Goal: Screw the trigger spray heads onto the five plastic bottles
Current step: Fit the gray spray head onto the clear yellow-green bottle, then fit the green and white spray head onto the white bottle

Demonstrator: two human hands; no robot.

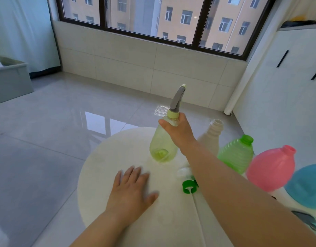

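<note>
Right hand [180,132] grips the shoulder of the pale green bottle [162,145], which stands at the far side of the round white table [100,168]; grey trigger spray head [177,99] sits on its neck. Left hand [131,189] lies flat on the table, fingers spread, holding nothing. To the right, uncapped: white bottle [211,136], green bottle [237,154], pink bottle [271,168], blue bottle [307,186]. A green collar spray head [188,186] lies near the right forearm.

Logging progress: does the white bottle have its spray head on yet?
No. The white bottle stands with its threaded neck bare and open, behind the right forearm.
</note>
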